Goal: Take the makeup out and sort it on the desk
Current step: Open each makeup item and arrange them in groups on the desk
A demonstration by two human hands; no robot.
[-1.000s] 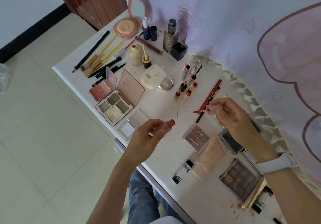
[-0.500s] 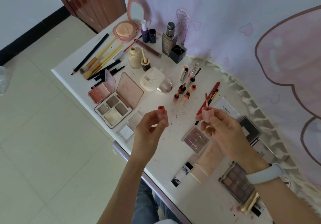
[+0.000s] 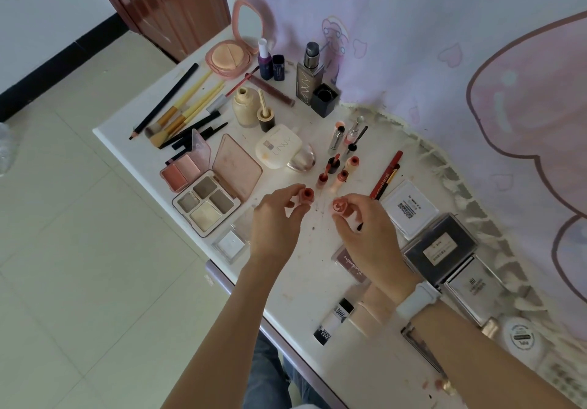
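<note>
Far left on the surface [image 3: 120, 141]: pencil [image 3: 165, 103] and brushes [image 3: 187, 107] lying in a fan, light and stiff, easy to take by the handles. Next along, a blush compact [image 3: 182, 170] and a four-pan palette [image 3: 206, 205], both lying open with pressed powder showing; probably brittle, so better lifted flat by the case edges. Behind them, an open cushion compact [image 3: 228, 57] with a puff in its base and its mirror lid upright, then a beige bottle [image 3: 243, 107] standing uncapped, contents not visible. Centre, above the surface: left hand [image 3: 274, 218] with fingers [image 3: 293, 195] pinching a small lip tube [image 3: 307, 195], mouth open and facing up, dark red inside. Likely light, hard and slick, and liable to smear if tipped, so best kept upright and held round the body. Just right of it, right hand [image 3: 365, 227] with fingers pinching the tube's cap [image 3: 340, 207], the two parts near each other but not touching; wand hidden below the hand, so cannot tell how it points. Behind the hands, a cluster of small lip tubes [image 3: 336, 170] standing close together, several uncapped, probably the group this one belongs with. Further right, a red pencil [image 3: 386, 175] lying flat, then a white box [image 3: 409, 208] and a dark box [image 3: 440, 248], both closed, contents unseen. At the right edge, a round tub [image 3: 521, 338], lid on.
</note>
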